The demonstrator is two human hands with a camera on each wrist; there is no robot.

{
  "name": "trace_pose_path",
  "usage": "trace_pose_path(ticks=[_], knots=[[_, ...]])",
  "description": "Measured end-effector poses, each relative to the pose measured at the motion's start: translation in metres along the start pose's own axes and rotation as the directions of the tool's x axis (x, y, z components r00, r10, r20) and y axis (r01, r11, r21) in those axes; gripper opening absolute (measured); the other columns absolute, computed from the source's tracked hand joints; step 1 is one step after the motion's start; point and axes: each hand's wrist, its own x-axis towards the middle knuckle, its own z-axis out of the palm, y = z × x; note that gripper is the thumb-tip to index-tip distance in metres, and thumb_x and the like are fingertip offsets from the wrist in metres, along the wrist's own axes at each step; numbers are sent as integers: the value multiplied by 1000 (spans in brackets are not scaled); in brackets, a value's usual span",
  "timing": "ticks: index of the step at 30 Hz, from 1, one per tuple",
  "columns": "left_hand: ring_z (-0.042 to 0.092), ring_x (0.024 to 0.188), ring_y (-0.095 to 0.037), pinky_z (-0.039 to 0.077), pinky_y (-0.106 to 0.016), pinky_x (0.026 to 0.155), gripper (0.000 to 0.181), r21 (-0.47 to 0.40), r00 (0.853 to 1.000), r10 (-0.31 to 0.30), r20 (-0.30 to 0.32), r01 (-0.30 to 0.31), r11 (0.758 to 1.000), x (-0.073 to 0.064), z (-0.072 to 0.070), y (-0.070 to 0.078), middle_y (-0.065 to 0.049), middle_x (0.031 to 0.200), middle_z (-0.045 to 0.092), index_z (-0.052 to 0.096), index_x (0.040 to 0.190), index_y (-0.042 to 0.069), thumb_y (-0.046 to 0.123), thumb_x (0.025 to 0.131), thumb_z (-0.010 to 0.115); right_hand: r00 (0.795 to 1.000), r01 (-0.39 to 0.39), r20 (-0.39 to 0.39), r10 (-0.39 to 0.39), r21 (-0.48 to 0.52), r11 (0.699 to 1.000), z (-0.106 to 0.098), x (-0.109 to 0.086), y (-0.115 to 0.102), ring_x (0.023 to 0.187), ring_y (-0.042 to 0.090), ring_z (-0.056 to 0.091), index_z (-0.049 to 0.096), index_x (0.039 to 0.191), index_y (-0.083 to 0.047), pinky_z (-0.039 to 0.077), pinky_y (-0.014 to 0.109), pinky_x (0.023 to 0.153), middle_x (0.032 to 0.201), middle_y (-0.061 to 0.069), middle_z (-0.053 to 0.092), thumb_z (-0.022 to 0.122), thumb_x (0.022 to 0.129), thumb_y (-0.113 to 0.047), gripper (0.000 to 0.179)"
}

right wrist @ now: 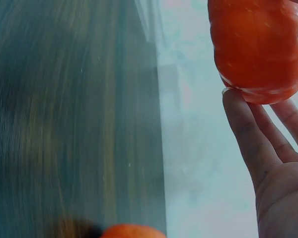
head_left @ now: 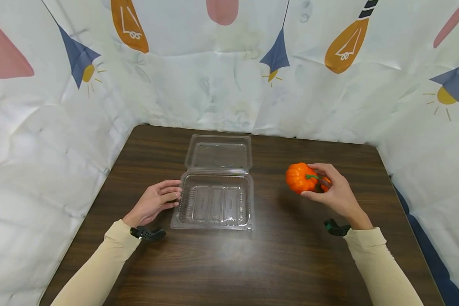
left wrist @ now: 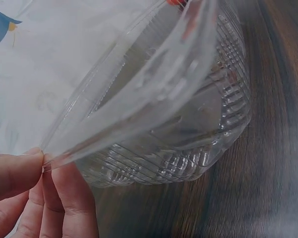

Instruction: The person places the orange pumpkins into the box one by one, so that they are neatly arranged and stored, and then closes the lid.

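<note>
A clear plastic clamshell container [head_left: 213, 226] lies open on the dark wooden table, its lid [head_left: 219, 153] folded back toward the wall. My left hand [head_left: 157, 202] pinches the container's left rim between thumb and fingers, as the left wrist view shows at the rim [left wrist: 134, 119]. On the right, my right hand [head_left: 338, 193] grips a small orange toy pumpkin [head_left: 300, 177] with a green stem, raised over the table. Its fingertips [right wrist: 233, 99] press against the pumpkin's side. Partly hidden behind that hand is a second orange object [head_left: 325, 183].
The brown table [head_left: 222, 263] ends at a white cloth wall [head_left: 199, 93] printed with lamps and bulbs. Similar cloth hangs at both sides. Dark blue fabric [head_left: 424, 242] shows past the table's right edge.
</note>
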Motion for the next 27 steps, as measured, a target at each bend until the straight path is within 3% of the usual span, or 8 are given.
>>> trace_pose_path(ticks=[9,27], knots=[[70,101,-3,63,-24,87,63,-10,1000,4,5,-3,1000,7,11,-2,9,116,69,39,154,-3,17,102,67,997,66,25,-68,82,994,22,14,-2,121,-2,56,58,141,-16,50,6,99,138,4,55,93,75,-9,75],[71,101,-5,63,-25,87,62,-36,999,-10,50,11,999,22,35,1,6,116,70,40,154,-2,13,101,68,988,100,106,-110,100,990,53,27,-17,120,5,57,59,139,-18,51,9,101,137,3,58,96,73,-18,76]])
